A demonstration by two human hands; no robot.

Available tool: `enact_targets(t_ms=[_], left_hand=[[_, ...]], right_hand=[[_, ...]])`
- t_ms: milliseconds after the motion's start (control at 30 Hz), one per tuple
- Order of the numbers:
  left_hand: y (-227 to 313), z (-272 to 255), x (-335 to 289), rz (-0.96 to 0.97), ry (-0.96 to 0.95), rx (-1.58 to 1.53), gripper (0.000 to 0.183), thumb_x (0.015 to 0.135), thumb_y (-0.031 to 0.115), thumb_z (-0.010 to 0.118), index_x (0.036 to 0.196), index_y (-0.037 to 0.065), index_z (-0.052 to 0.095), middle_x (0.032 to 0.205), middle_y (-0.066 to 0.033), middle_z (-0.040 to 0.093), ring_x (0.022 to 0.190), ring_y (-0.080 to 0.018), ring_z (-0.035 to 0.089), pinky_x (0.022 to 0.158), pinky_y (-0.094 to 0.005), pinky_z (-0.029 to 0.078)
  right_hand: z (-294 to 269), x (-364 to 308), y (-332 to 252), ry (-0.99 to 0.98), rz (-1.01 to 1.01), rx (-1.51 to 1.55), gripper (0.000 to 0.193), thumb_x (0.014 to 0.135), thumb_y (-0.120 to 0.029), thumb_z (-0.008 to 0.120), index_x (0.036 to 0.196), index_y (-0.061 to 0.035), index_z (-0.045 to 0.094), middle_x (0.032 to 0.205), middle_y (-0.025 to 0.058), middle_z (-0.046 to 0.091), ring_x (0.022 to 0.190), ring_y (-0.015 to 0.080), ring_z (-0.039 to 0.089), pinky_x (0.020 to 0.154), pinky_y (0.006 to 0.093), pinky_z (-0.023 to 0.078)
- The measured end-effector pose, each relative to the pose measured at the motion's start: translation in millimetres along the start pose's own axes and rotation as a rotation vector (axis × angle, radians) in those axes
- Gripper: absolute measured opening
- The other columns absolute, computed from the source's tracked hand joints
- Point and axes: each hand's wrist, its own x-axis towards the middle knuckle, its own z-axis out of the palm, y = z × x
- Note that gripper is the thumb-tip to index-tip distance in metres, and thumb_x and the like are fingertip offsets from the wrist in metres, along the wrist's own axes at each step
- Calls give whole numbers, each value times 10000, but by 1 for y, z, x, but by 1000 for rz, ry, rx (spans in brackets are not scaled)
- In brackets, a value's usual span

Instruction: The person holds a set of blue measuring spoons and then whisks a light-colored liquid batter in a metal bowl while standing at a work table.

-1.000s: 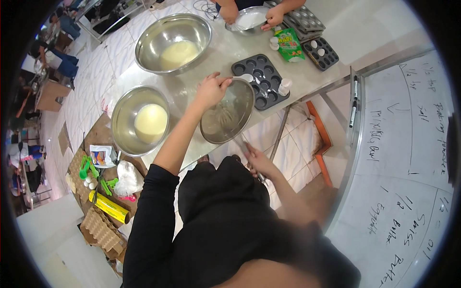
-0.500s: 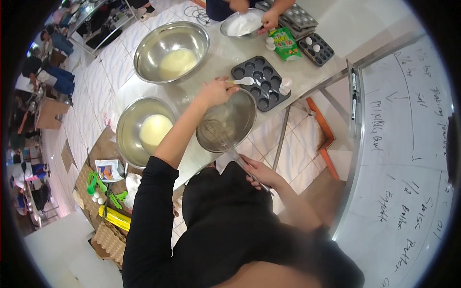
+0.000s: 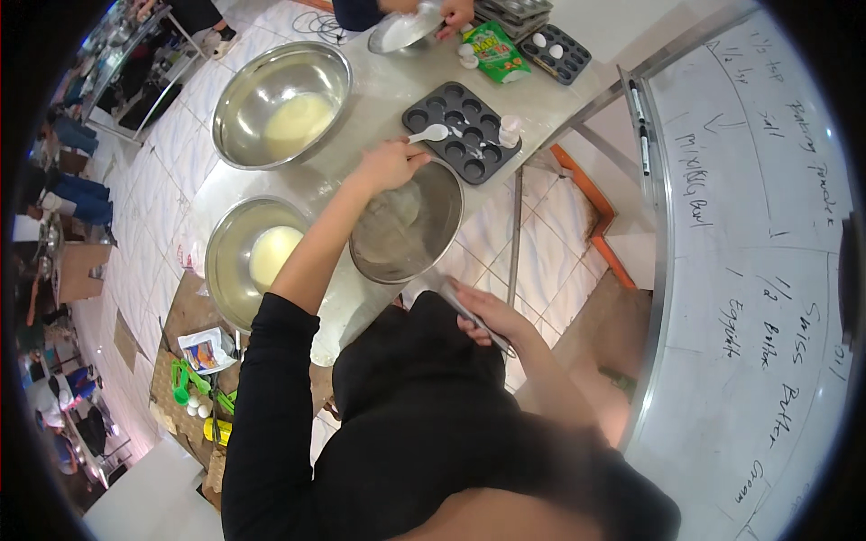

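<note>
My right hand [image 3: 487,316] is closed round the metal handle of a whisk [image 3: 444,290]. The whisk's wires reach into a steel mixing bowl [image 3: 448,221] at the table's near edge and look blurred. At the far rim of that bowl, my left hand [image 3: 390,166] grips a white spoon [image 3: 434,132], its tip pointing right over a dark muffin tin [image 3: 476,162]. White smears mark the tin. To the left stands a second steel bowl [image 3: 225,243] with pale yellow batter [image 3: 271,255], partly behind my left forearm.
A larger steel bowl [image 3: 236,95] with pale batter sits far left. Another person's hand [image 3: 457,13] is at a bowl of white powder [image 3: 397,34]. A green pouch [image 3: 496,54] and a small muffin tin holding eggs [image 3: 561,61] lie far right. A whiteboard [image 3: 695,298] flanks the right.
The view has shifted, so the table things sit further left and the whiteboard shows more. Within the bowl the whisk has moved. Both hands keep their grips.
</note>
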Motion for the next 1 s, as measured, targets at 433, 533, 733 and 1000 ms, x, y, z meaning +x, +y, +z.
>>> enact_targets(t_ms=[433, 533, 733, 1000], left_hand=[[5, -14, 4, -6, 64, -51, 344, 848, 437, 582, 1026, 161, 683, 1121, -135, 600, 981, -338, 586, 833, -499, 449], [15, -37, -12, -169, 133, -226, 363, 800, 410, 654, 1001, 110, 682, 1035, -139, 626, 848, -332, 617, 765, -426, 486], [31, -7, -92, -202, 556, -185, 407, 794, 251, 669, 1167, 108, 596, 1062, -159, 612, 887, -334, 598, 807, -396, 481], [23, 5, -90, -121, 654, -424, 436, 862, 28, 519, 1289, 111, 492, 1211, -182, 553, 1081, -362, 537, 901, -392, 443]], right_hand=[[-20, -4, 3, -26, 3, -119, 545, 974, -367, 416, 1462, -234, 213, 667, 0, 420, 482, 61, 391, 411, 212, 391], [-19, 19, 6, 146, -5, -146, 533, 977, -361, 410, 1458, -230, 223, 663, -2, 421, 461, 64, 377, 393, 210, 373], [-35, 31, 9, 144, -71, -195, 525, 974, -308, 421, 1457, -238, 228, 627, -3, 417, 432, 75, 373, 386, 226, 370], [-65, -11, -53, 41, -128, -632, 512, 949, -261, 483, 1429, -273, 308, 566, -3, 439, 425, 88, 421, 390, 249, 387]])
